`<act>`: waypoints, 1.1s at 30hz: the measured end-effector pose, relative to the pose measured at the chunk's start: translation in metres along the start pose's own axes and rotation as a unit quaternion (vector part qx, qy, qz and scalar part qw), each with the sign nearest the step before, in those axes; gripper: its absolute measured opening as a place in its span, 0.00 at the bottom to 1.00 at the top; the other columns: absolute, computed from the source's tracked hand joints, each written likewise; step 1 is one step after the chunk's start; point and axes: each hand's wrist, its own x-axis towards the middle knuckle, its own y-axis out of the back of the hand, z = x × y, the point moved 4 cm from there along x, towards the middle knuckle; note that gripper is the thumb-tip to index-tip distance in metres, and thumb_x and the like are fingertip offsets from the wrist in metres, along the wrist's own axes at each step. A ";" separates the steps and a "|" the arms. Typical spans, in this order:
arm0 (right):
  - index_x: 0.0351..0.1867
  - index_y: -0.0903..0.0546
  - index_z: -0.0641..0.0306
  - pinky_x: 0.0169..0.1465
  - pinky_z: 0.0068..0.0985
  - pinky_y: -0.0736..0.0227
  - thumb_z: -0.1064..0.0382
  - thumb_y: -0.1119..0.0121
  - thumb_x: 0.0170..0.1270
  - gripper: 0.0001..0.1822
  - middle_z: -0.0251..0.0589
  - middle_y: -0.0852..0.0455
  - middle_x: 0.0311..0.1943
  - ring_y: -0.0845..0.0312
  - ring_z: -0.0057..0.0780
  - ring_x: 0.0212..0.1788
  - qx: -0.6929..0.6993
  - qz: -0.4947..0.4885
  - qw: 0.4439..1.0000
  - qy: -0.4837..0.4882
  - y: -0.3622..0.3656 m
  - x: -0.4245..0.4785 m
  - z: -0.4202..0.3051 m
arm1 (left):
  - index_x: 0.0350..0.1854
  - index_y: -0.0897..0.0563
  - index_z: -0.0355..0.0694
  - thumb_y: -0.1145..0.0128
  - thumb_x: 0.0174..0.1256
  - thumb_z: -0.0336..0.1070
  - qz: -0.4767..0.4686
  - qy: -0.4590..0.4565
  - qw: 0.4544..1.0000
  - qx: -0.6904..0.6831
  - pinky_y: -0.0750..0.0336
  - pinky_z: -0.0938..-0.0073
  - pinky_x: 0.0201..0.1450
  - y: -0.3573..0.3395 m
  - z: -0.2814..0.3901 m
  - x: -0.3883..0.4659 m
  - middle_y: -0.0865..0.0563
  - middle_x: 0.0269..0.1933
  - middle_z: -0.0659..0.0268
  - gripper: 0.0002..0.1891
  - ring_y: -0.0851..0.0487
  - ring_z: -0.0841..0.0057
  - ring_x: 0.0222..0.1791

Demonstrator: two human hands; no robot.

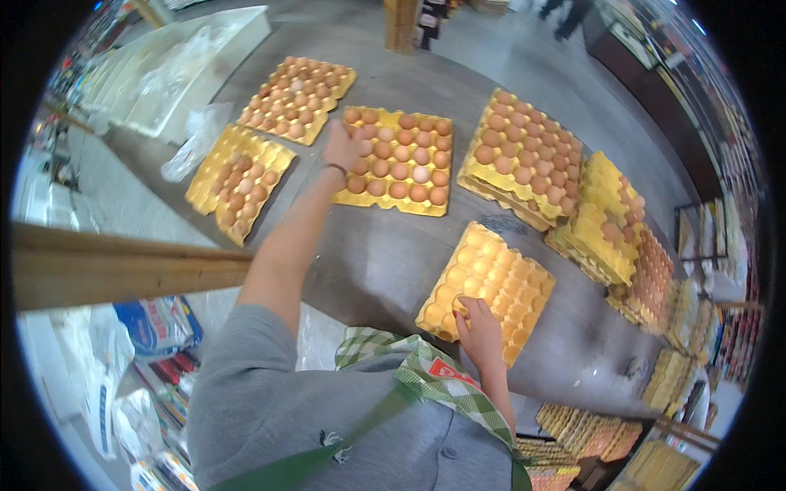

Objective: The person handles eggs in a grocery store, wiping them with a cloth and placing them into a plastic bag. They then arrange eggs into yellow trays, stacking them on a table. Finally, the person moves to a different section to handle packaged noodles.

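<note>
My left hand (341,146) reaches over the left edge of a yellow egg tray (393,205) filled mostly with brown eggs (399,189). Its fingers are among the eggs there, and whether they grip one is hidden. Closer to my body lies a second yellow tray (513,288), its cups bare of eggs. Over the near side of that tray hovers or rests my right hand (481,331), thumb and forefinger bent with a gap between them. No egg shows in the right hand.
Left of the middle tray are a full egg tray (298,98) and a partly filled one (239,184), beside a plastic bag (199,138) and a white foam box (178,80). Stacked egg trays (522,153) line the right. A wooden post (129,267) juts in from the left.
</note>
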 end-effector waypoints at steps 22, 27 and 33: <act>0.56 0.21 0.65 0.48 0.51 0.24 0.59 0.52 0.75 0.16 0.63 0.12 0.40 0.17 0.64 0.45 0.034 0.307 0.883 -0.354 0.005 -0.072 0.259 | 0.58 0.24 0.35 0.44 0.71 0.36 0.111 -0.250 0.929 0.249 0.27 0.53 0.62 0.007 -0.082 0.034 0.24 0.59 0.48 0.17 0.23 0.48 0.60; 0.57 0.21 0.66 0.50 0.49 0.24 0.60 0.49 0.72 0.18 0.60 0.13 0.39 0.15 0.56 0.45 0.125 0.292 0.828 -0.463 0.044 -0.150 0.335 | 0.59 0.23 0.34 0.46 0.70 0.31 0.108 -0.268 0.934 0.210 0.28 0.56 0.57 -0.019 -0.093 -0.039 0.24 0.55 0.50 0.17 0.23 0.53 0.53; 0.63 0.25 0.67 0.65 0.44 0.34 0.66 0.43 0.69 0.21 0.58 0.23 0.60 0.30 0.58 0.64 -0.120 0.423 0.842 -0.313 0.174 -0.084 0.334 | 0.56 0.21 0.33 0.45 0.71 0.28 0.104 -0.193 0.962 0.164 0.26 0.69 0.49 -0.051 -0.094 -0.087 0.25 0.48 0.60 0.13 0.25 0.71 0.41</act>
